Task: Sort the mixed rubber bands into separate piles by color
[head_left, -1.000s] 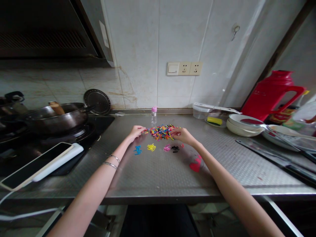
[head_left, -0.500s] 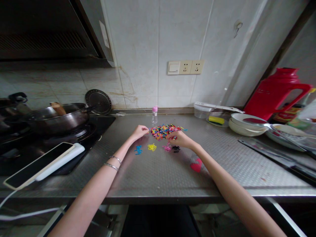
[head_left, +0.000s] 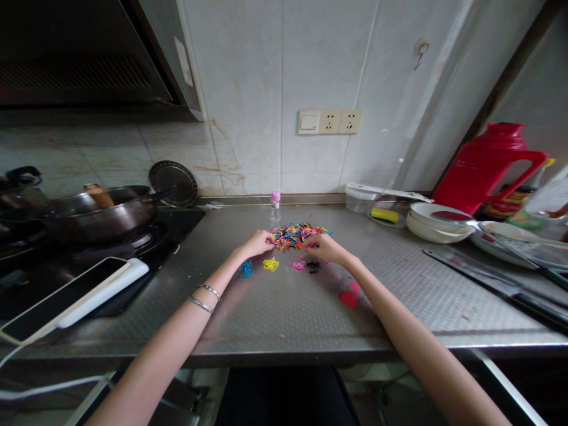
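A mixed heap of small coloured rubber bands [head_left: 293, 235] lies on the steel counter. My left hand [head_left: 257, 244] is at the heap's left edge, its thumb and fingers pinched together. From the right, my right hand [head_left: 326, 247] reaches over the heap's edge, also with fingertips closed together. Whatever either pinch holds is too small to make out. Nearer me lie separate little piles: blue bands [head_left: 246, 270] by my left wrist, yellow bands [head_left: 270, 264], pink bands [head_left: 297, 265], and black bands [head_left: 313, 267] below my right hand.
Behind the heap stands a small clear bottle with a pink top [head_left: 276, 207]. A clear bag with a red heart [head_left: 349, 294] lies beside my right forearm. Stove, pan [head_left: 102, 213] and phone [head_left: 66, 299] are left; bowls [head_left: 437, 228], a knife [head_left: 470, 272] and red thermos [head_left: 488, 168] right.
My left hand has moved in closer against the heap's left edge, its fingers more curled. My right hand stays at the right side with small finger movement. The view has shifted slightly.
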`<state>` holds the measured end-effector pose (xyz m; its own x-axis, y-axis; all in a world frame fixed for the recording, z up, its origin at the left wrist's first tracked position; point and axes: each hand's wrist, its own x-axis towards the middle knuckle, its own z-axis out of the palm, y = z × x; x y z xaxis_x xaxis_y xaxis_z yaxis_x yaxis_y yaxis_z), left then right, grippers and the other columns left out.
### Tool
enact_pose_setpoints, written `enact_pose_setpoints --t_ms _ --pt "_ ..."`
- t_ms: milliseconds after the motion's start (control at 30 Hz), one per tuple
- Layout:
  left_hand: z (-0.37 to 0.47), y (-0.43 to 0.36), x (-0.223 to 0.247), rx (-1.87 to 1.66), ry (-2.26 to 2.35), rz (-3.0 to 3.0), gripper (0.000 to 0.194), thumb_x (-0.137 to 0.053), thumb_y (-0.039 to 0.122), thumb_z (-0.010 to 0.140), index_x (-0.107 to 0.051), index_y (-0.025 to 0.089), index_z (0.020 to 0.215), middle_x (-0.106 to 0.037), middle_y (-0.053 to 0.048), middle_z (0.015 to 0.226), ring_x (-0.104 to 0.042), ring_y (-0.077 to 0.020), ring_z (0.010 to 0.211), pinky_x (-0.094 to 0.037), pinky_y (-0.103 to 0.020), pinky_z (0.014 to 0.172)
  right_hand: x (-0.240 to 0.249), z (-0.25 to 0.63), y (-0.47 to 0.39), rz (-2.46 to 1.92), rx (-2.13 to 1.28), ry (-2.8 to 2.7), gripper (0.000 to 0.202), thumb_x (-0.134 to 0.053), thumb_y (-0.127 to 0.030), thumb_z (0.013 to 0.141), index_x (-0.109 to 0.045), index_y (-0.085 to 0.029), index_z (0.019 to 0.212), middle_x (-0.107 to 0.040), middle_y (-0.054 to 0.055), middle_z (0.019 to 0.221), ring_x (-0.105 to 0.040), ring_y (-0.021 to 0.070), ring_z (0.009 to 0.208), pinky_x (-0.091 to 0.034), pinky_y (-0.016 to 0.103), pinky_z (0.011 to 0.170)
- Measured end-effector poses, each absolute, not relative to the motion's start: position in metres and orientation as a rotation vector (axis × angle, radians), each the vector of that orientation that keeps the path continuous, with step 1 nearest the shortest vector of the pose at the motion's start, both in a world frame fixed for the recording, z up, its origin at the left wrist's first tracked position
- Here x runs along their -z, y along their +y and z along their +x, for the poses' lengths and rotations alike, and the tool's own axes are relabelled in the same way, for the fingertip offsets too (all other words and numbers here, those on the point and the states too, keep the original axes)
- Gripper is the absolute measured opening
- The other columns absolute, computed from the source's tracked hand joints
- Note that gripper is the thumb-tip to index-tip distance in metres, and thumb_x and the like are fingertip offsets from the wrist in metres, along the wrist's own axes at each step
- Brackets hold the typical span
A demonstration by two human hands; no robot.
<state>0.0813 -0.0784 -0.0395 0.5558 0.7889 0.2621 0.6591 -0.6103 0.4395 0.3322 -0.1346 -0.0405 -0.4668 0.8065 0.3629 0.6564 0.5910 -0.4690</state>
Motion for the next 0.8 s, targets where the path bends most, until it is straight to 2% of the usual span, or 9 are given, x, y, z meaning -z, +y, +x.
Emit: enact_pose_setpoints --t_ms 233,467,633,800 --pt "0.077 -0.070 0.042 -0.815 1.141 2.368 0.023 -0.056 0.029 0.071 -0.067 0.011 0.078 -0.065 -0.006 0.069 -0.055 -0.0127 0.062 -0.038 -0.022 0.058 0.039 0.333 -0.135 -1.170 -0.332 -2.275 0.021 -0.050 -0.018 0.071 -0.069 -0.014 0.078 -0.067 0.002 0.072 -0.057 0.0111 0.065 -0.040 0.018 0.062" --pt "0.081 -0.071 0.033 -0.927 1.114 2.199 0.025 -0.058 0.029 0.069 -0.066 0.008 0.080 -0.065 -0.007 0.071 -0.055 -0.0125 0.062 -0.040 -0.022 0.059 0.038 0.333 -0.137 -1.251 -0.311 -2.260 0.022 -0.048 -0.018 0.071 -0.068 -0.015 0.079 -0.067 0.001 0.073 -0.058 0.0118 0.066 -0.042 0.018 0.063" --pt "0.097 -0.089 0.025 -0.670 0.887 2.217 0.024 -0.059 0.029 0.069 -0.067 0.009 0.079 -0.066 -0.007 0.073 -0.056 -0.0123 0.065 -0.041 -0.022 0.061 0.035 0.341 -0.139 -1.545 -0.153 -2.078 0.023 -0.051 -0.021 0.070 -0.068 -0.022 0.084 -0.068 0.002 0.083 -0.060 0.0152 0.074 -0.042 0.021 0.066" --pt "0.112 -0.111 0.020 -0.384 0.748 2.351 0.021 -0.060 0.029 0.068 -0.068 0.011 0.077 -0.065 -0.004 0.070 -0.055 -0.0109 0.062 -0.038 -0.020 0.059 0.034 0.354 -0.138 -1.614 -0.085 -2.065 0.025 -0.049 -0.019 0.069 -0.068 -0.024 0.085 -0.068 0.001 0.082 -0.061 0.0156 0.073 -0.042 0.021 0.064"
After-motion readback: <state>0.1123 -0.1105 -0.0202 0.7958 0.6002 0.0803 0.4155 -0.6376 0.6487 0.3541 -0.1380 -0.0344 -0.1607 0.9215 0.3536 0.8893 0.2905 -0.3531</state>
